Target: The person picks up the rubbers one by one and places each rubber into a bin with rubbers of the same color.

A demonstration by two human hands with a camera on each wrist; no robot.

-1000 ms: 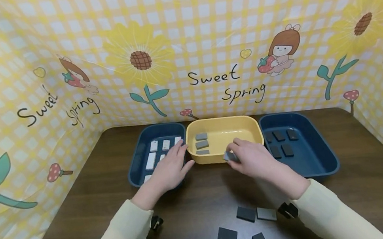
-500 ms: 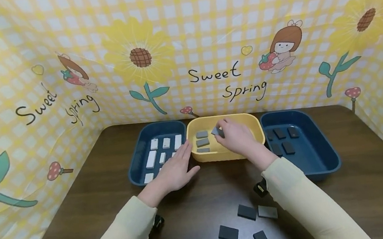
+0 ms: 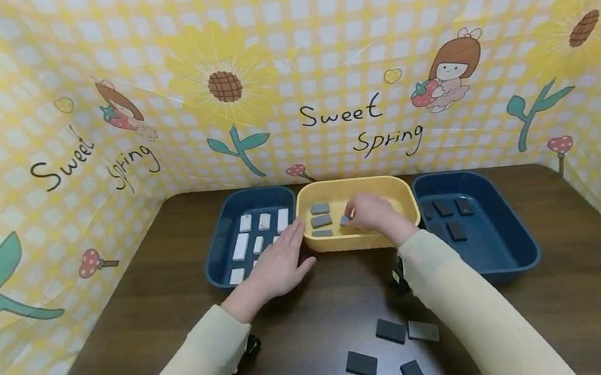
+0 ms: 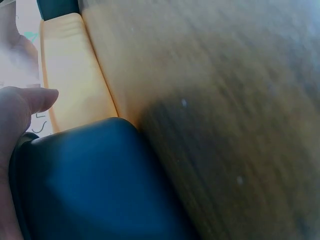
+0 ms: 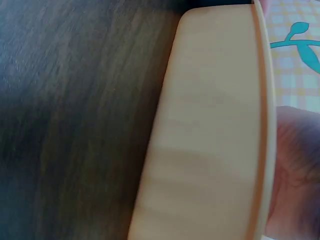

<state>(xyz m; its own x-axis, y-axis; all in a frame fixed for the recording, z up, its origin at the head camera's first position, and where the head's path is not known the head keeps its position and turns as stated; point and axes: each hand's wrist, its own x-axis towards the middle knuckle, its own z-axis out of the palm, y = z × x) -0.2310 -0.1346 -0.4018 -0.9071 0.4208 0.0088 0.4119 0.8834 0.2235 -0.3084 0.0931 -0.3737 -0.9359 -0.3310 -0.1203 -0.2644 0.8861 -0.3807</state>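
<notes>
My right hand (image 3: 373, 210) reaches into the yellow bin (image 3: 358, 242) and pinches a small grey block (image 3: 344, 220) low inside it. Three more grey blocks (image 3: 321, 220) form a column along that bin's left side. In the right wrist view, the bin's wall (image 5: 210, 125) hides the fingertips and the block. My left hand (image 3: 279, 265) lies with straight fingers over the right rim of the left blue bin (image 3: 212, 267), fingertips beside the yellow bin's edge. White blocks (image 3: 240, 247) lie in rows in that blue bin, some covered by the hand.
To the right, a second blue bin (image 3: 521, 242) holds several black blocks (image 3: 456, 231). Loose dark blocks (image 3: 361, 364) lie on the brown table (image 3: 299, 363) between the forearms. A yellow checked cloth (image 3: 312, 54) hangs behind the bins.
My right hand has carried the grey block from the yellow bin's front edge over the rim and lowered it inside. The left hand has slid slightly right along its bin.
</notes>
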